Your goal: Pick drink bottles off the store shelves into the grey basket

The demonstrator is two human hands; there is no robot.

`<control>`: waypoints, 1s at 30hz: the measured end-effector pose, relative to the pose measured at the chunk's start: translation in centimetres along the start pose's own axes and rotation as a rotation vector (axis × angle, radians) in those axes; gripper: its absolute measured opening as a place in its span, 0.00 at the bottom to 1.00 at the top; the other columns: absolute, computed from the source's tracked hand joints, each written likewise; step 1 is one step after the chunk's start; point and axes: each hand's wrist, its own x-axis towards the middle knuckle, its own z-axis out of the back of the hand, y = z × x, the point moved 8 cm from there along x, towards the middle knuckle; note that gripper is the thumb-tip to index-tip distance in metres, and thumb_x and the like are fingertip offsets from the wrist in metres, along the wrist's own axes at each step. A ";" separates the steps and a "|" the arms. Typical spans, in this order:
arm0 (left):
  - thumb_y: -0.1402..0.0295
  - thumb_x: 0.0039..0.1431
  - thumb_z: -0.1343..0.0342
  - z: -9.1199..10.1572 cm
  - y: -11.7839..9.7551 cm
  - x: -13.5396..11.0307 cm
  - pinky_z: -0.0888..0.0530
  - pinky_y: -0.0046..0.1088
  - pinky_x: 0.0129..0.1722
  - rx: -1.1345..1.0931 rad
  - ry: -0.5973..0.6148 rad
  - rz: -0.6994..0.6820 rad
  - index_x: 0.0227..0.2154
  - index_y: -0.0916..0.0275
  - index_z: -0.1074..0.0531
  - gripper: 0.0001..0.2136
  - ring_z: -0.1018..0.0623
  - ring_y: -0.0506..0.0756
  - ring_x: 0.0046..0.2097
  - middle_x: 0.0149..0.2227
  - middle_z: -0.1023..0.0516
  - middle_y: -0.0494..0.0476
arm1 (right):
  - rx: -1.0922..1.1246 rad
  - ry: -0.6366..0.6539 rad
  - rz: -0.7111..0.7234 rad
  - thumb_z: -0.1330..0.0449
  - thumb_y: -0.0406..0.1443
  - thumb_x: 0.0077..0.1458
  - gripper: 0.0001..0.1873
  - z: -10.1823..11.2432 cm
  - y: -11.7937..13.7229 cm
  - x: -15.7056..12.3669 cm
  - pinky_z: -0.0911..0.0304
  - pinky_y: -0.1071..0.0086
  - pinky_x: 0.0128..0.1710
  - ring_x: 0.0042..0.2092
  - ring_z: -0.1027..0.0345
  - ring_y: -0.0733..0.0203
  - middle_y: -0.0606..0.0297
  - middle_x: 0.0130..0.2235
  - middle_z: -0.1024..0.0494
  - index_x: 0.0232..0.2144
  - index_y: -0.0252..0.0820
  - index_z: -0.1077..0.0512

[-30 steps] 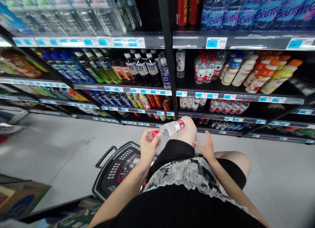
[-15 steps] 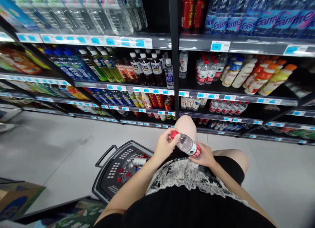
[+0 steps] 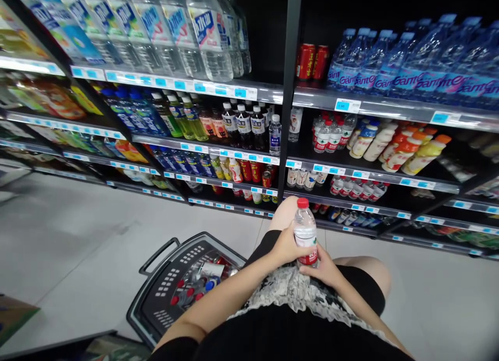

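A clear water bottle (image 3: 305,228) with a red cap and a red-and-white label stands upright in front of my lap. My left hand (image 3: 286,245) is closed round its left side at the label. Beneath it, my right hand (image 3: 322,267) grips the bottle's lower right side near the base. To the left of my legs, a dark shopping basket (image 3: 161,285) holds several bottles with red caps, one blue cap and a white-labelled item. My left forearm covers part of the basket.
Ahead runs a drinks shelf (image 3: 351,173) with several levels and price tags. Similar red-capped bottles (image 3: 329,136) stand on it, right of the black upright (image 3: 290,64). Large clear bottles (image 3: 210,33) fill the upper left shelf. A cardboard box (image 3: 15,317) sits on the floor at the lower left.
The bottle has turned from lying tilted to upright. My left hand has moved from its red cap down to the label. The view has tilted up a little.
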 end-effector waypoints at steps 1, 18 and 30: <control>0.59 0.42 0.29 -0.6 -0.2 0.3 0.25 0.36 0.51 0.047 0.034 0.000 0.52 0.63 0.30 0.33 0.20 0.60 0.47 0.47 0.19 0.60 | -0.030 -0.053 -0.014 0.26 0.46 0.43 0.38 0.6 -0.4 -0.1 0.34 0.49 0.59 0.55 0.27 0.45 0.51 0.55 0.23 0.54 0.40 0.31; 0.54 0.57 0.39 -0.4 12.3 11.2 0.56 0.63 0.68 0.831 0.136 0.065 0.69 0.56 0.44 0.39 0.55 0.69 0.74 0.74 0.56 0.64 | -0.352 -0.487 -0.091 0.29 0.48 0.41 0.18 11.0 -4.3 -1.1 0.24 0.46 0.43 0.37 0.20 0.42 0.58 0.33 0.16 0.30 0.43 0.21; 0.57 0.61 0.47 1.4 14.1 16.0 0.45 0.63 0.65 0.866 0.028 0.113 0.66 0.58 0.37 0.30 0.46 0.70 0.71 0.71 0.44 0.65 | -0.429 -0.957 0.106 0.27 0.53 0.35 0.33 23.4 1.3 10.1 0.33 0.47 0.57 0.46 0.24 0.42 0.51 0.40 0.17 0.38 0.36 0.23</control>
